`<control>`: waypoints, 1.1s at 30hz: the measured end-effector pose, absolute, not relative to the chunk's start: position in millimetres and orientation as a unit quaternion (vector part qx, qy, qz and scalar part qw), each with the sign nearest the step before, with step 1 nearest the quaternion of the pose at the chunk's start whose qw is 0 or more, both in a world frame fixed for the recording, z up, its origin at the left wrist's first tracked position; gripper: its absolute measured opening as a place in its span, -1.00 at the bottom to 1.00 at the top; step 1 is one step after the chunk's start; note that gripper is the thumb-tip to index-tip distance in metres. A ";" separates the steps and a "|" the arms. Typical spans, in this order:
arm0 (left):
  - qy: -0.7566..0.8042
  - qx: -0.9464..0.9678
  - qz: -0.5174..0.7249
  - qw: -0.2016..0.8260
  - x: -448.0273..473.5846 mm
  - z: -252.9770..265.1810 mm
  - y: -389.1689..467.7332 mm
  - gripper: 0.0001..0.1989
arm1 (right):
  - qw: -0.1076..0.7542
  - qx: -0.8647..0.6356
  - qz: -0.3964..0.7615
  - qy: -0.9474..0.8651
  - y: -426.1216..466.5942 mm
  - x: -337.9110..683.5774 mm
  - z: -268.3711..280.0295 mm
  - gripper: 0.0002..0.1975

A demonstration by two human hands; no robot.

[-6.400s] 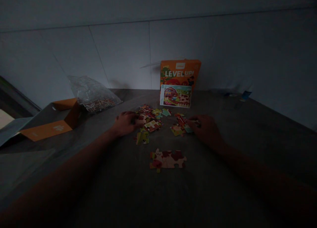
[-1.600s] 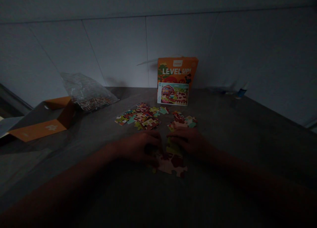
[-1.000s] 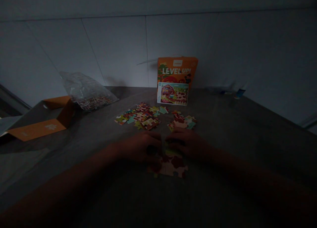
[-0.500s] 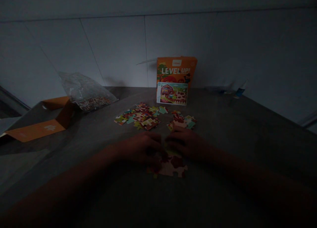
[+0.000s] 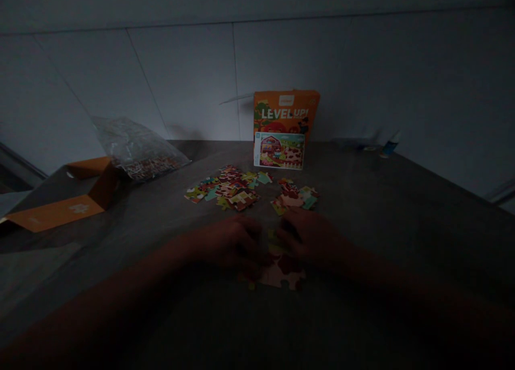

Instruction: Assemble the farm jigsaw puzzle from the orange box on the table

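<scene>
The grey tabletop point(image 5: 374, 214) carries two heaps of jigsaw pieces point(image 5: 235, 189), a joined cow-patterned section point(image 5: 279, 272) nearer, an orange box tray point(image 5: 60, 214) and plastic bag point(image 5: 140, 151) left, the LEVEL UP! box point(image 5: 285, 106) (upright) far, and perhaps a small bottle point(image 5: 389, 147) far right.

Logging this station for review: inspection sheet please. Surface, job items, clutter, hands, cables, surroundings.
Surface: grey tabletop, dimly lit.
Job items: joined cow pieces, green piece; larger pile, smaller pile of pieces beyond.
Clutter: orange open box, clear bag left; bluish item far right.
Hands: left hand over cow pieces; right hand at green piece; grips too dark to tell.
Cables: nothing seen.
Surroundings: pale wall behind LEVEL UP! box and picture card.
</scene>
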State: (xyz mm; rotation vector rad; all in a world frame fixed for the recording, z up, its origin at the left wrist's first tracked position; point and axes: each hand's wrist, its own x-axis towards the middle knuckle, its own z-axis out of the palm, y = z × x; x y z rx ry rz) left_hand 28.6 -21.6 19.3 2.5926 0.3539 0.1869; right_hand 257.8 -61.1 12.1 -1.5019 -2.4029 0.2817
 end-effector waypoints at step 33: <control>0.072 0.964 0.036 0.254 35.3 25.2 -27.9 -0.83 | 0.068 -0.563 0.139 -0.812 -63.2 264.5 23.5 -0.65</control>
